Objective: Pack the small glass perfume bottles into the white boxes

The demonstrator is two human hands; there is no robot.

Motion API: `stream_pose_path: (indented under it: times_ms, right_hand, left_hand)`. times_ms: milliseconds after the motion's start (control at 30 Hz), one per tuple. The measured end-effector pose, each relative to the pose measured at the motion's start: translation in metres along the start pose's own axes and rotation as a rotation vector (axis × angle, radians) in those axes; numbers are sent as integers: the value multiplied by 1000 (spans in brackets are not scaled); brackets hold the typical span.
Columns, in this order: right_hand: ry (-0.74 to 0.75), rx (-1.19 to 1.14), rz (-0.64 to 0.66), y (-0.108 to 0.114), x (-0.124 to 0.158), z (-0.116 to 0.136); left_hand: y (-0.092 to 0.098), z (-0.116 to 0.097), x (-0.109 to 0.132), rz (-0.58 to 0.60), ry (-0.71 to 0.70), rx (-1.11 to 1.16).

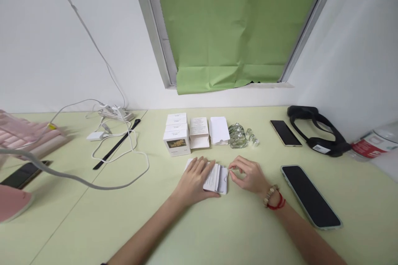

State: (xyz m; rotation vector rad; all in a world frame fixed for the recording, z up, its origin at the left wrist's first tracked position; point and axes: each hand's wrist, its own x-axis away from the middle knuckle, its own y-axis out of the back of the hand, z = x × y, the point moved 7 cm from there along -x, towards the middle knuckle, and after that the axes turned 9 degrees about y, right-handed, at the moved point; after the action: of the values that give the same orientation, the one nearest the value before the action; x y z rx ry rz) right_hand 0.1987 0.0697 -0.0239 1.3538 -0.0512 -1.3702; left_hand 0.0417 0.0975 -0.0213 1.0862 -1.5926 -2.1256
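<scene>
At the far left of the bench [248, 232] lies a pink padded item [18, 130]; nearer are a dark phone [23, 174] and a rounded pink object [12, 203], with a thick grey cable [93, 186] looping past them. To the right, a white power strip [116, 112] sits by the wall, and a thin black strip [116, 149] slants among white cords. Next comes a row of white boxes [177, 136] running near to far, an opened box [199, 128] just right of it. Nearer, the left hand [194, 180] spreads over a small white carton [214, 178] lying on the bench, fingers across its top and thumb along its near edge, holding it. Beyond are a flat white carton [219, 129] and clear glass pieces [238, 136]. The right hand [250, 174] has its fingers curled, thumb and forefinger close together at the small carton's right end; whether they grip it I cannot tell. Farther right lie a slim phone [285, 133], a larger cased phone [312, 196] nearer, a black headband [340, 145] and a red-labelled bottle [377, 143].
</scene>
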Motion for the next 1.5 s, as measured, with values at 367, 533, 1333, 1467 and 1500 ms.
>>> stream_pose_path:
  times_ms: [367, 533, 1333, 1467, 1500]
  right_hand:
    - [-279, -189, 28, -16, 4, -1]
    - [-340, -369, 102, -33, 4, 1]
    - [-920, -1070, -652, 5, -54, -54]
    - [-941, -1202, -738, -15, -88, -44]
    - [-923, -1211, -755, -22, -93, -44]
  left_hand:
    - [19, -2, 5, -222, 201, 190]
    - [18, -6, 2, -230, 189, 130]
    - [-8, 21, 2, -2, 309, -3]
    - [-5, 21, 2, -37, 303, 1]
    - [-5, 21, 2, -51, 299, -4]
